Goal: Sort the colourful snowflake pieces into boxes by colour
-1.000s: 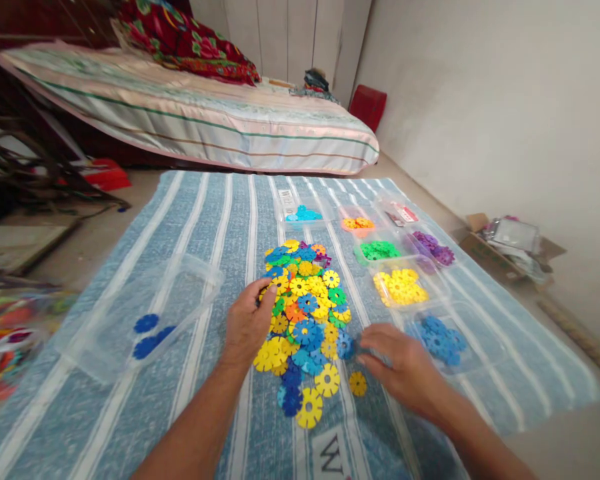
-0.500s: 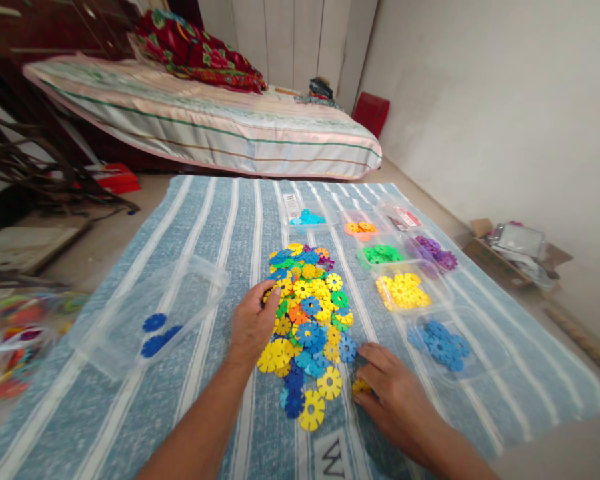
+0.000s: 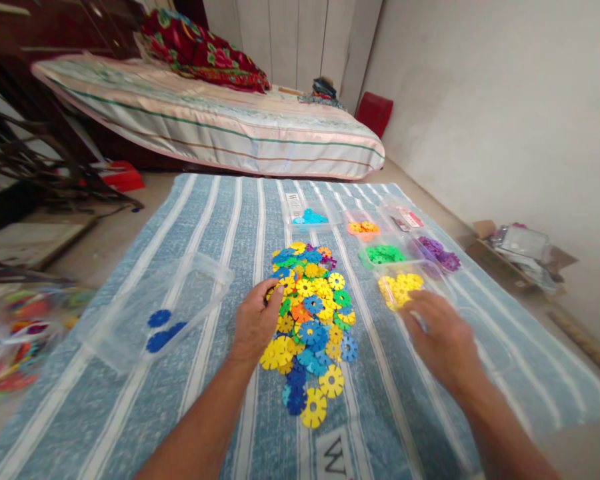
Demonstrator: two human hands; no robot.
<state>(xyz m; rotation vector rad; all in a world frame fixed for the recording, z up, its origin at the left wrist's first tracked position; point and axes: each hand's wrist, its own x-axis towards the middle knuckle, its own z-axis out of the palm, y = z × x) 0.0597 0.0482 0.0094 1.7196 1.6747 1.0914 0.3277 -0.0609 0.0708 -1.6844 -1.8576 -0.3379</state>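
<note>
A blue striped sheet (image 3: 220, 220) covers the floor, with a mattress (image 3: 205, 127) at 12 o'clock. The left hand (image 3: 254, 323) lies open on the plastic disc pile (image 3: 315, 313). At 3 o'clock the blurred right hand (image 3: 443, 337) hovers by the yellow-disc tray (image 3: 400, 287), its fingers unreadable.

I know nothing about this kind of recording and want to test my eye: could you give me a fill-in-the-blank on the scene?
1. The clear tub holds only dark ____ discs.
2. Between the orange discs and the yellow discs lie the ____ ones.
3. The right hand is blurred; the ____ hand rests on the mixed pile.
Missing words: blue; green; left.
</note>
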